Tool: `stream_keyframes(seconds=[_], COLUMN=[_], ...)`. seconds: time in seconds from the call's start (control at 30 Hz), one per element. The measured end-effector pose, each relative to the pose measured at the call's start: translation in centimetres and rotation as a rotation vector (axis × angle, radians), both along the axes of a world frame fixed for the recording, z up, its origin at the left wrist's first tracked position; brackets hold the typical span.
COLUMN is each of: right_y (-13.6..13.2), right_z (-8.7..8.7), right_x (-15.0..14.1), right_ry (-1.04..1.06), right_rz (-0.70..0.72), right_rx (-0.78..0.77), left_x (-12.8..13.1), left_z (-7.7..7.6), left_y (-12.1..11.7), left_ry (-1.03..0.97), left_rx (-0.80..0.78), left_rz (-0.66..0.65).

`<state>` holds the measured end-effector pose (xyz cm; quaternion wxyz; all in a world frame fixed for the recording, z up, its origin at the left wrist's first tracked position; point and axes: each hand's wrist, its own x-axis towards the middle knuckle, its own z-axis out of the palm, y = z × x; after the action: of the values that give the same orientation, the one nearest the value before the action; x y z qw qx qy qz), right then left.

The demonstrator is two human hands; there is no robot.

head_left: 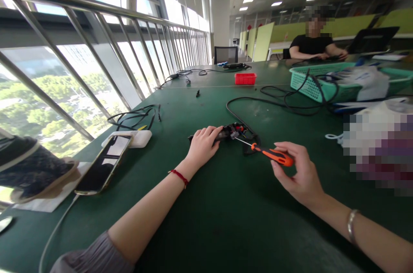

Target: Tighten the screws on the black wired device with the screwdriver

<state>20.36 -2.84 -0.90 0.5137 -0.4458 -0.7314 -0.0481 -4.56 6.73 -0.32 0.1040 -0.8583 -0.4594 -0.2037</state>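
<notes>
My left hand (204, 144) is closed over a black corded device (226, 133) and presses it to the green table. The device's right end is opened up, with red and dark parts showing inside; what it is I cannot tell. Between the thumb and fingers of my right hand (298, 172) is the orange and black handle of a screwdriver (274, 155). Its thin metal shaft points left, with the tip at the exposed parts of the device. Whether the tip sits in a screw is too small to make out. A black cord runs from the device's right end.
A phone (105, 165) on a charging cable lies at the left, by a white case (142, 138) and coiled black cable (135, 116). Farther back are a small red bin (245, 78) and a teal basket (306, 86). A person (311, 43) sits at the far right.
</notes>
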Motion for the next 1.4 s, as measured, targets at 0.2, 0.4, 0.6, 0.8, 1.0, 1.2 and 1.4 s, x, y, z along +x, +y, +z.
stream_keyframes(seconds=[0.2, 0.4, 0.6, 0.8, 1.0, 1.2, 1.4], right_y=[-0.22, -0.09, -0.13, 0.08, 0.12, -0.04, 0.02], right_z=[0.33, 0.35, 0.43, -0.11, 0.02, 0.21, -0.16], right_x=[-0.17, -0.16, -0.09, 0.15, -0.01, 0.07, 0.06], right_ry=[-0.054, -0.027, -0.021, 0.041, 0.018, -0.007, 0.037], right_rz=[0.08, 0.022, 0.091, 0.077, 0.125, 0.138, 0.098], right_rx=[-0.111, -0.009, -0.059, -0.106, -0.044, -0.123, -0.025], left_x=[0.09, 0.06, 0.08, 0.11, 0.06, 0.16, 0.16], left_z=[0.1, 0.08, 0.11, 0.1, -0.02, 0.23, 0.1], left_y=[-0.09, -0.08, -0.13, -0.1, -0.01, -0.2, -0.12], left_ry=[-0.005, 0.002, 0.004, -0.002, 0.001, -0.001, -0.004], left_rx=[0.001, 0.014, 0.005, 0.007, 0.013, -0.002, 0.001], left_rz=[-0.005, -0.004, 0.003, -0.003, 0.002, 0.002, 0.0])
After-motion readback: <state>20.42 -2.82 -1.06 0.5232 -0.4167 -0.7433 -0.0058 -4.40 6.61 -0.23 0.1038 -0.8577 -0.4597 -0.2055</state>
